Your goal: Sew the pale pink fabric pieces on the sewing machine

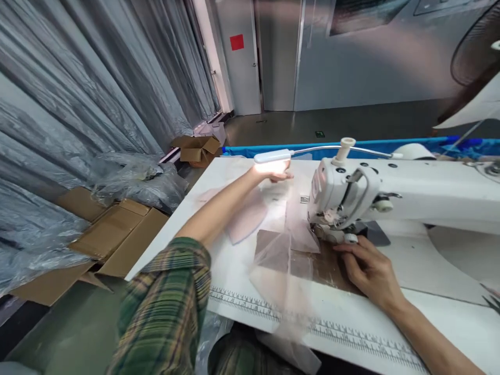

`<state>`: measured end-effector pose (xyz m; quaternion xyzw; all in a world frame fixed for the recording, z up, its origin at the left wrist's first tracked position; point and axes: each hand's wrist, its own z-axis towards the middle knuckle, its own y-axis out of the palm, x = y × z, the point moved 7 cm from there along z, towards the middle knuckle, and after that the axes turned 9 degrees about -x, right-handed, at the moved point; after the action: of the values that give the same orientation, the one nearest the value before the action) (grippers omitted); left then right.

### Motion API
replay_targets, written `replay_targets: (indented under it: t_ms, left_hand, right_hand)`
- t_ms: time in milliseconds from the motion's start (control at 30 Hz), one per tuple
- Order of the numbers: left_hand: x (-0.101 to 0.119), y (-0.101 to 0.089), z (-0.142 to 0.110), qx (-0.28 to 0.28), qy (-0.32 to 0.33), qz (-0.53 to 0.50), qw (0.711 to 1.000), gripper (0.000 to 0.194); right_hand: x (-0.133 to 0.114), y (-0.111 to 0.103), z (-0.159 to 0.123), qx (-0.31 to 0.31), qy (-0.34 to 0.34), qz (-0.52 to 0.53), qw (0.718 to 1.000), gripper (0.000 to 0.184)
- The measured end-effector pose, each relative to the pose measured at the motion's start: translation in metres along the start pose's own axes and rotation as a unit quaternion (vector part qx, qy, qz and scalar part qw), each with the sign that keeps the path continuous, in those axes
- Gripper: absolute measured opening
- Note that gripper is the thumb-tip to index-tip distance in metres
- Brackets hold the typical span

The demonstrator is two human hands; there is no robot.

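Note:
My left hand [273, 174] is stretched far across the white table [449, 317], just under the lit lamp head [272, 156], fingers lying flat near pale pink fabric pieces [246, 221]. My right hand [367, 268] rests on the table beside the needle area [336, 232] of the white sewing machine [410, 195], fingers bent and pressing down on sheer pinkish fabric [289, 255] that runs under the presser foot and hangs over the front edge. Nothing is gripped in either hand.
A ruler strip [273, 312] runs along the table's front edge. Cardboard boxes [113, 234] and plastic-wrapped bundles [136, 182] lie on the floor at left beside grey curtains. A blue bin edge [390, 146] lies behind the table. A fan [474, 47] stands at far right.

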<state>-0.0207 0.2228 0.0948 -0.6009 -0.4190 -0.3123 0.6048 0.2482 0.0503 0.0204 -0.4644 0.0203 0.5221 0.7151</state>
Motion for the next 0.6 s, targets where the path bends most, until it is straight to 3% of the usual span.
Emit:
replay_targets:
  t_ms: [67, 167, 267, 367, 433, 500, 567, 600]
  left_hand:
    - [-0.021, 0.011, -0.023, -0.104, -0.042, 0.054, 0.992, 0.034]
    - [-0.046, 0.039, -0.060, -0.292, -0.061, 0.177, 0.938, 0.033]
    - [-0.050, 0.050, -0.067, -0.357, -0.052, 0.209, 0.909, 0.020]
    - [-0.030, 0.045, -0.039, -0.337, -0.028, 0.227, 0.913, 0.014]
    - [0.002, 0.027, -0.009, -0.214, 0.064, 0.238, 0.945, 0.011]
    - [0.030, 0.011, 0.010, -0.108, 0.139, 0.230, 0.957, 0.027]
    - [0.048, 0.001, 0.018, -0.052, 0.200, 0.227, 0.952, 0.037]
    - [0.052, 0.001, 0.019, -0.053, 0.216, 0.240, 0.945, 0.038]
  right_hand:
    - [-0.003, 0.003, 0.001, -0.016, -0.013, -0.002, 1.000, 0.020]
    - [-0.006, 0.006, 0.001, -0.029, -0.021, -0.001, 0.999, 0.021]
    - [-0.006, 0.005, 0.001, -0.017, -0.020, 0.009, 1.000, 0.022]
    - [-0.003, 0.001, 0.001, -0.002, -0.005, 0.023, 1.000, 0.023]
    - [0.000, -0.002, 0.000, 0.007, 0.011, 0.028, 1.000, 0.024]
    - [0.003, -0.004, 0.000, 0.014, 0.023, 0.030, 0.999, 0.024]
    - [0.004, -0.005, -0.001, 0.018, 0.028, 0.034, 0.999, 0.024]
    - [0.003, -0.005, -0.001, 0.018, 0.028, 0.036, 0.999, 0.025]
